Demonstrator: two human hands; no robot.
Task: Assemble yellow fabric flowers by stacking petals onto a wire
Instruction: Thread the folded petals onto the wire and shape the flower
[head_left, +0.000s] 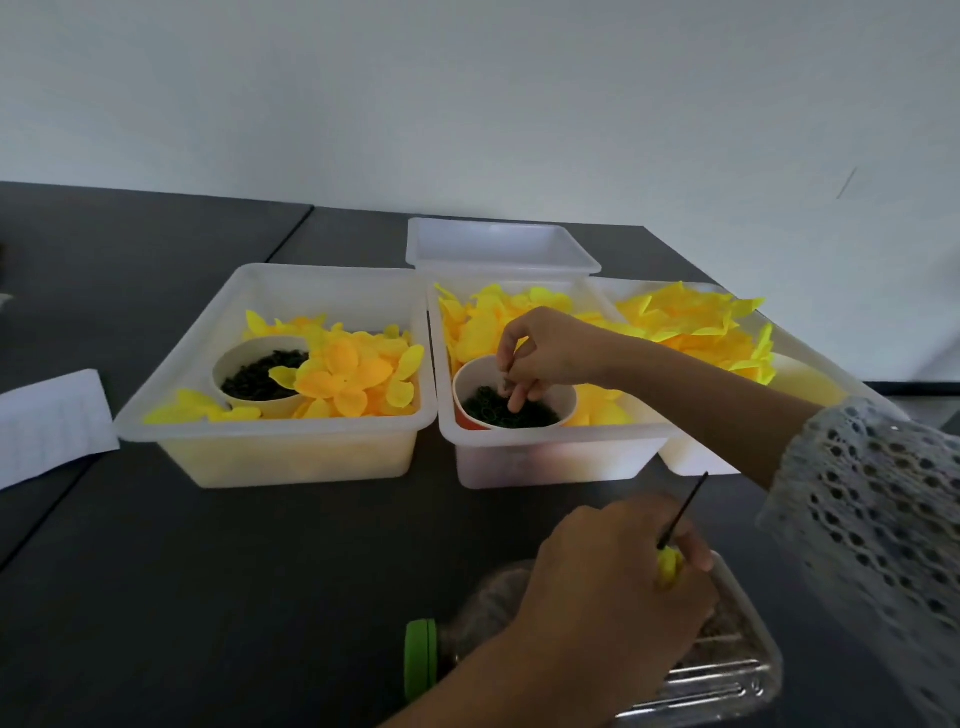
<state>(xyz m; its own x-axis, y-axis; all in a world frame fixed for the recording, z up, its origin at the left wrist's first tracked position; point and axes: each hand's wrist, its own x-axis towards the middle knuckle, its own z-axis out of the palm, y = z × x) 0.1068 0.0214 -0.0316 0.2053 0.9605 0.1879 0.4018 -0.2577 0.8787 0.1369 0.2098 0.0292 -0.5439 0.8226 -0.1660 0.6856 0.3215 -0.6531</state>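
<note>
My left hand (613, 582) pinches a thin black wire (684, 506) that points up and to the right, with a small yellow petal piece (669, 567) on it at my fingertips. My right hand (540, 353) reaches into an orange paper cup (465, 415) of small dark green pieces (498, 413) in the middle bin (545, 436); its curled fingertips pinch something small just above the pieces. Loose yellow fabric petals (483, 322) lie around that cup.
A left bin (270, 431) holds orange-yellow petals and a second cup (228, 364) of dark pieces. A right bin (691, 462) holds larger yellow petals (691, 322). An empty bin (498, 260) stands behind. A clear bottle with a green cap (421, 657) lies under my left hand. White paper (52, 426) at left.
</note>
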